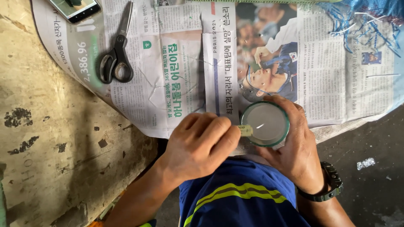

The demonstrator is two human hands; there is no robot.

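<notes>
Right hand (296,147) — fingers curled around a round, green-rimmed clear glass dish (265,123), held at the near edge of spread newspaper (176,63). Left hand (202,145) — fingertips pinched on a small pale yellowish strip (245,130) at the dish's rim. Black-handled scissors (118,54) lie well apart on the newspaper.

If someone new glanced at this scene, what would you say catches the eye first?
Low in the middle, the right hand cups a round glass dish while the left hand pinches a small pale strip at its rim. Behind them lies a spread newspaper, with black scissors at upper left and a phone at the top edge.
</notes>
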